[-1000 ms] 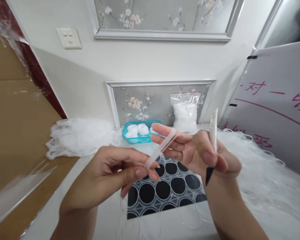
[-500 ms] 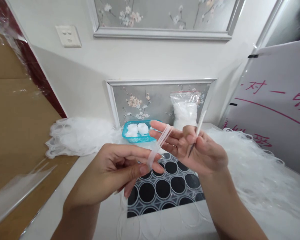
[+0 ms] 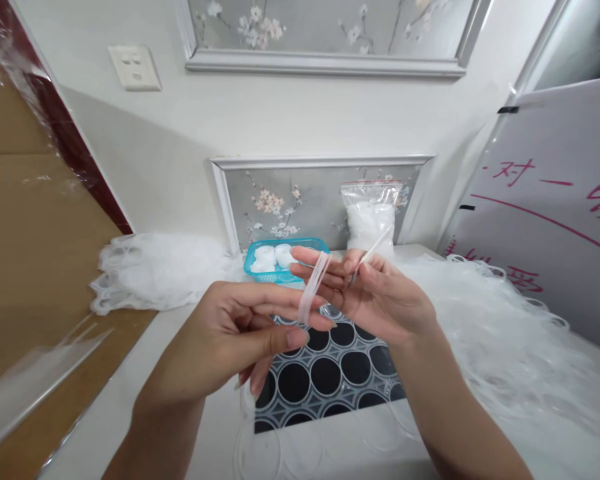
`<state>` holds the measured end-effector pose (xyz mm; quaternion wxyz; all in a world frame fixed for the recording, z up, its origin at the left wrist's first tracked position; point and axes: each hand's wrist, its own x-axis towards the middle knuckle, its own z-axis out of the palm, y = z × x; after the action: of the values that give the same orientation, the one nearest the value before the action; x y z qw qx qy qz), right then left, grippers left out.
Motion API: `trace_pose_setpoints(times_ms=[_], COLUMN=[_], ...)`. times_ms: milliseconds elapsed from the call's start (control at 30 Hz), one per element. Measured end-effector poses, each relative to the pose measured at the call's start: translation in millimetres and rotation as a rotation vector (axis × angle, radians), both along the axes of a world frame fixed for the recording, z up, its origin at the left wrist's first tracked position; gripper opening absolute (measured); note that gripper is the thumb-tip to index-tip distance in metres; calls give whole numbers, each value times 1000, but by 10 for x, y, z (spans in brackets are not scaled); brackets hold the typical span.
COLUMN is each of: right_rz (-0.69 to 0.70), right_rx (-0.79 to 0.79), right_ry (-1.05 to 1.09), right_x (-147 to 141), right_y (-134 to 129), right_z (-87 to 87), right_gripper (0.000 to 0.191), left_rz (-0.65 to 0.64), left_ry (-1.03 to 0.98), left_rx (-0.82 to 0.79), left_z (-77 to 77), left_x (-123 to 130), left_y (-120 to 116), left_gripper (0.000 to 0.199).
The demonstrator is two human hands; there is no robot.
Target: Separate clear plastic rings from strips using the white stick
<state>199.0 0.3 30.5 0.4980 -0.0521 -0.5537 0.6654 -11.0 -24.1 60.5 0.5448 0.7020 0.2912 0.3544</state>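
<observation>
A looped translucent white band (image 3: 313, 289) is stretched between the fingers of both hands. My left hand (image 3: 230, 333) has the band around its index and middle fingertips, with the thumb just below. My right hand (image 3: 375, 290) has the band's upper end over its outstretched fingers, while its thumb and index finger pinch a thin white stick (image 3: 376, 245) with a dark tip. Below the hands lies a black and grey mat (image 3: 325, 378) with rows of circles.
A blue basket (image 3: 263, 276) with white rolls stands behind the hands, beside a clear zip bag (image 3: 371, 217) of white material. Heaps of translucent rings lie at left (image 3: 155, 273) and right (image 3: 510, 333). Loose clear rings lie at the front.
My right hand has moved left, closer to my left hand, and the stick now leans further right. The band between the hands is shorter and steeper.
</observation>
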Motion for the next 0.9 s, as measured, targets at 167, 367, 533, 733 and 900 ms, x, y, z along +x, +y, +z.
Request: trace_pose_setpoints(times_ms=[167,367,533,733,900], right_rz=[-1,10,46,73,33], right_rx=[-14,-16,-6,-5,-16], right_ry=[2,-6,-21,-12,-35], right_x=[-22,-22,-14,-21,-7], right_y=[24,9,-57,-99,-114], right_z=[-24,-8,29,31,41], right_gripper=[12,13,12,11,12], left_rz=[24,49,165,195,188], left_ry=[12,58,236,276,240], left_rx=[5,51,133,188,232], left_z=[-10,16,17,18,48], left_x=[3,31,53,56,45], left_y=[6,7,22,20,22], left_gripper=[19,15,18,22,21])
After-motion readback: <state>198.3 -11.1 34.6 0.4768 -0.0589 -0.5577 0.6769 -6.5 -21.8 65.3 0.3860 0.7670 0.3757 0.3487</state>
